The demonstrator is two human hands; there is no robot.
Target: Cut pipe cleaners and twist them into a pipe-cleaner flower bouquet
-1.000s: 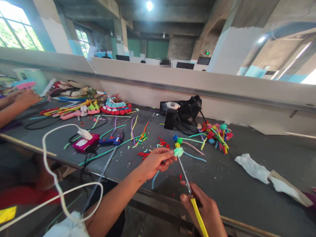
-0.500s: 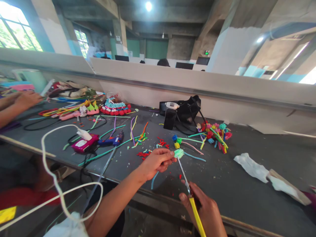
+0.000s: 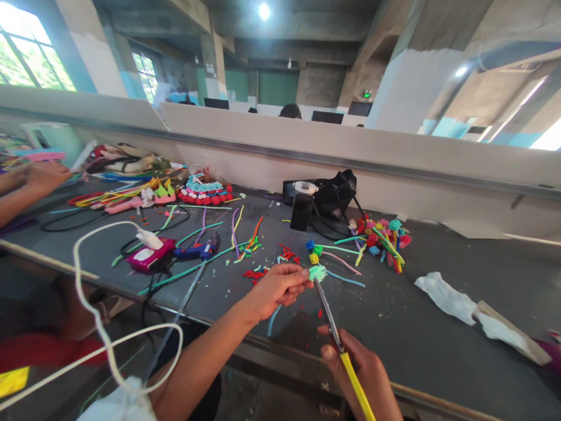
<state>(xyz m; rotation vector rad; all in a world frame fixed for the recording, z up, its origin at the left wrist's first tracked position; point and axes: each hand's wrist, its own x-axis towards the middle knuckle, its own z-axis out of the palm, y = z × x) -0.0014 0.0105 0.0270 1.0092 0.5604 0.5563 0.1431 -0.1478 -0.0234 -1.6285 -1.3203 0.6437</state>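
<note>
Centrally, a mint-green tuft (image 3: 318, 272) is held above a dark desk (image 3: 482, 263), with scissors (image 3: 359, 386) at its lower edge.
The left hand (image 3: 280, 289) pinches the tuft between thumb and fingers; the right hand (image 3: 362, 368) grips the scissors' yellow handle. Just beyond sit yellow (image 3: 314, 258), green and blue pompoms.

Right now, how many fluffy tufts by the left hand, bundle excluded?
4: mint tuft in the left hand; yellow tuft, green tuft, blue tuft clustered just beyond. The hand may hide others.
</note>
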